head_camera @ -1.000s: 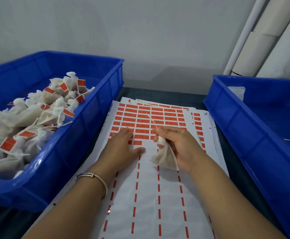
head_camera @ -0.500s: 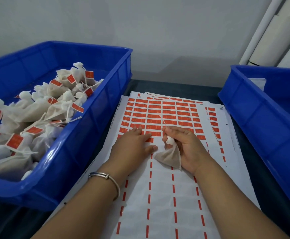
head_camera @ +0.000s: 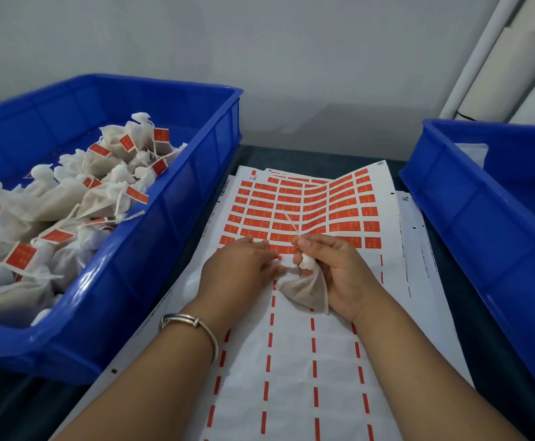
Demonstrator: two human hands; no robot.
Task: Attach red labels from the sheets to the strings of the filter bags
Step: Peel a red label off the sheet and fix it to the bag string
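Filter bag (head_camera: 307, 291), small and off-white, lies in the right hand (head_camera: 339, 275), whose fingers curl round its tied neck and pinch its string (head_camera: 291, 222), which rises taut over the red labels (head_camera: 307, 211) of the top sheet (head_camera: 291, 361). Just beside it, the left hand (head_camera: 237, 272) rests palm down on that sheet, fingertips at the lowest row of labels; whether they pinch one cannot be told. To the left, a blue bin (head_camera: 151, 249) holds labelled bags (head_camera: 69, 202), another blue bin (head_camera: 482, 224) stands right, both on the dark surface (head_camera: 495, 361).
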